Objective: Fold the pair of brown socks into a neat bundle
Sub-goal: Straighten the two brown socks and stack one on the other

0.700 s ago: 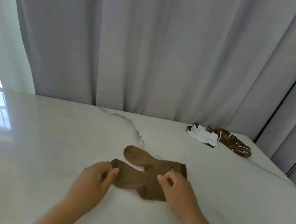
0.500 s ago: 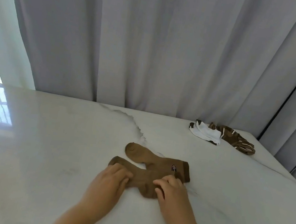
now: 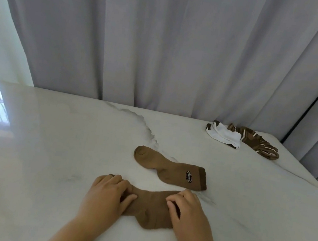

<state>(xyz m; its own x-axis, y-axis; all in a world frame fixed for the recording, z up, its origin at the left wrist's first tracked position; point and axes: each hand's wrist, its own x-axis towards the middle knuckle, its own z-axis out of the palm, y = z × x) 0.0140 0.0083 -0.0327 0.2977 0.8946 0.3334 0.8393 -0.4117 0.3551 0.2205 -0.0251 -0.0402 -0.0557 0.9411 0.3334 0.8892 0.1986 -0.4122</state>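
Note:
Two brown socks lie apart on the white marble table [image 3: 48, 165]. The far sock [image 3: 167, 168] rests flat, toe to the left, with a dark cuff and an oval logo patch at its right end. The near sock [image 3: 150, 207] lies flat just in front of me. My left hand [image 3: 107, 194] presses on its left end, covering the toe. My right hand [image 3: 187, 213] presses on its right end, covering the cuff. Both hands have their fingers curled onto the fabric.
A white sock [image 3: 224, 135] and a brown striped sock [image 3: 258, 142] lie in a heap at the table's far right corner. Grey curtains [image 3: 165, 43] hang along the table's far edge. The right edge of the table runs diagonally.
The two socks overlapped before. The near sock has been dragged toward me by both hands and now lies separate from the far one.

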